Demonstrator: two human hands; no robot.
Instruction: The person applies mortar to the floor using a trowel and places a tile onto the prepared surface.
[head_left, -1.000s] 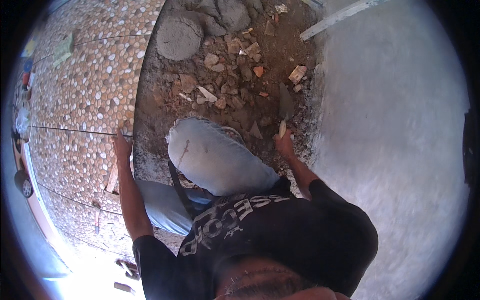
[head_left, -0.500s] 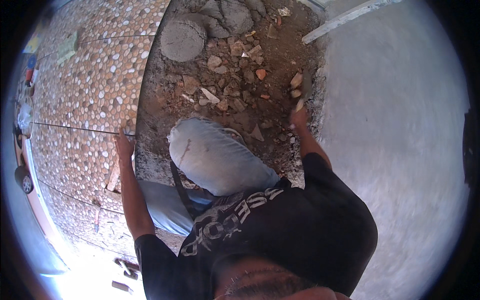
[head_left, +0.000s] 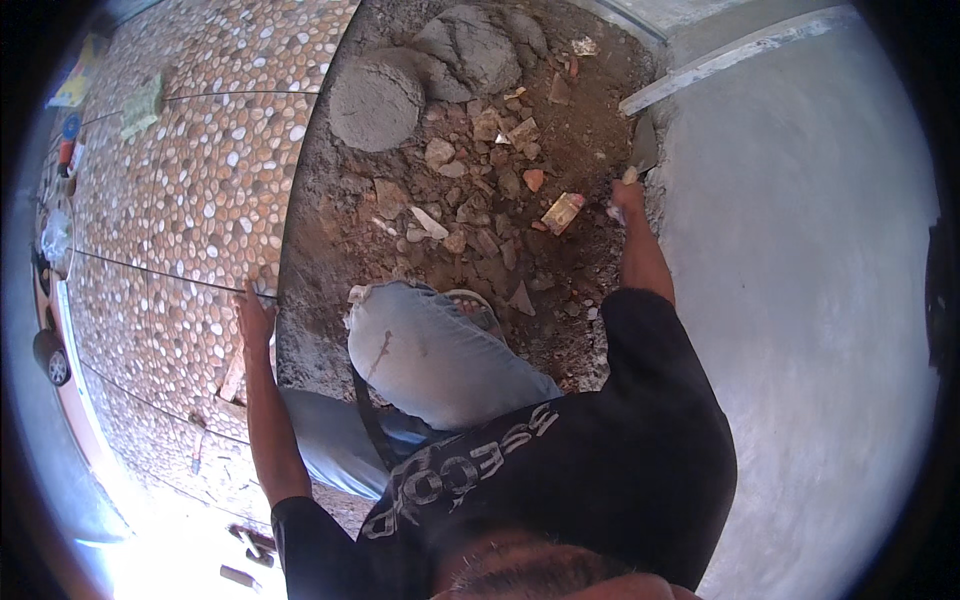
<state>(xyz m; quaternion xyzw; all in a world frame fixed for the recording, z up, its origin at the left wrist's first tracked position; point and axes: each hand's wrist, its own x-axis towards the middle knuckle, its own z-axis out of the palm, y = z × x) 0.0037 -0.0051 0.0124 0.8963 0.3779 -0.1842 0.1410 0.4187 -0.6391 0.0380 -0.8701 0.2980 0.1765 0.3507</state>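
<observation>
My right hand [head_left: 628, 200] is closed round the handle of a trowel beside the grey wall. The trowel's grey blade [head_left: 645, 145] points away from me, at the edge where the soil meets the wall. My left hand [head_left: 257, 318] rests on the pebble-patterned tiles [head_left: 200, 220], close to their edge over the soil, fingers stretched forward. A broken brick piece [head_left: 563, 213] lies on the soil [head_left: 585, 130] left of my right hand.
Several stones and rubble bits [head_left: 470, 205] litter the soil ahead of my bent knee [head_left: 430, 335]. Farther off sit mounds of grey mortar [head_left: 377, 105]. A pale strip [head_left: 735, 55] leans along the plastered wall [head_left: 800, 260]. A green cloth [head_left: 143, 105] lies on the tiles.
My right hand and the trowel have moved forward along the wall. The brick piece now lies left of it, away from the wall. My left hand stays on the tiles; the view has shifted slightly.
</observation>
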